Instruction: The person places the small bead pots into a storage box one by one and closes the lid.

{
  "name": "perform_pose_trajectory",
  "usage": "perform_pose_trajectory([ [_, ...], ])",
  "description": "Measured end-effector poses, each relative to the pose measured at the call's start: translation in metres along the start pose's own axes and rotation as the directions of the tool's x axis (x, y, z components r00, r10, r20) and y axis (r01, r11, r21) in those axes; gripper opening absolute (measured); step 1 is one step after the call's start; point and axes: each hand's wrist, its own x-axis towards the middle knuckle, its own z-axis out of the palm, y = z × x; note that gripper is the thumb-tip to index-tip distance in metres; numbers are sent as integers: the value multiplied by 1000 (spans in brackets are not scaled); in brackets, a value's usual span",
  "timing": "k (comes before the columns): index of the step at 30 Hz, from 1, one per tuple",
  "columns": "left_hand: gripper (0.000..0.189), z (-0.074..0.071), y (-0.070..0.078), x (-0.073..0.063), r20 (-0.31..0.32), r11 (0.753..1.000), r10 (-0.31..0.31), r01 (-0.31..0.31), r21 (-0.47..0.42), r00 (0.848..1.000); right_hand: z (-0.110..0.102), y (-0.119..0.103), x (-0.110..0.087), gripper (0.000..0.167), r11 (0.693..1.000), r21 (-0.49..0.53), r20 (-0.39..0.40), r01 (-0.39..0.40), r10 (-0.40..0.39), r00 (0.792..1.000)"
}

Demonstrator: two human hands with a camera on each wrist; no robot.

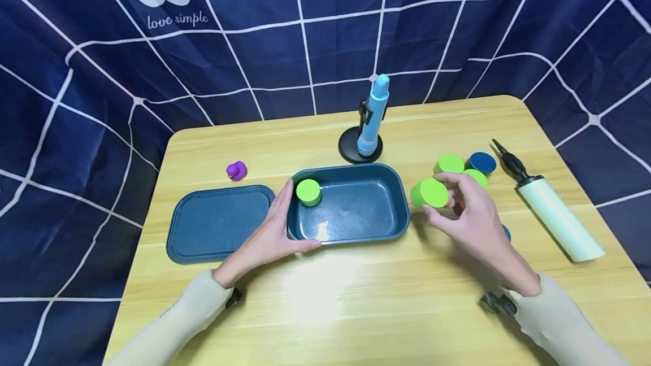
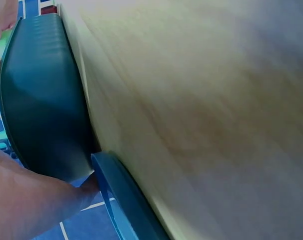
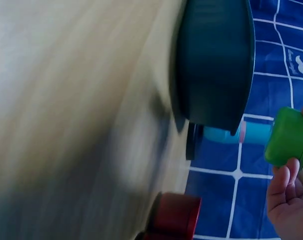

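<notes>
My right hand [image 1: 470,213] grips a green round tub [image 1: 429,192] between thumb and fingers, held beside the right end of a dark blue rectangular box [image 1: 356,234]. A seam runs round this tub [image 3: 290,137] in the right wrist view. My left hand [image 1: 272,230] holds the box's left end, thumb along the front rim and fingers against the left wall. Inside the box, another green tub [image 1: 308,192] stands near the back left corner. Behind my right hand are two more green tubs [image 1: 450,164] and a dark blue one [image 1: 480,162].
A flat blue lid [image 1: 218,225] lies left of the box, below a purple rubber duck [image 1: 236,170]. Behind the box, a light blue pen-shaped device [image 1: 373,117] stands on a black base. A mint hand pump [image 1: 559,216] lies far right. A red tub [image 3: 176,215] shows in the right wrist view.
</notes>
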Motion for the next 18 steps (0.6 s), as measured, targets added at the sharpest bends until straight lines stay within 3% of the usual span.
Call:
perform_pose_trajectory([
  [11, 137, -1, -1, 1, 33, 1000, 3, -3, -1, 999, 31, -17, 28, 64, 999, 15, 144, -38, 36, 989],
  [18, 140, -1, 1, -1, 19, 1000, -15, 16, -24, 1000, 57, -25, 43, 63, 1000, 10, 239, 4, -6, 971],
])
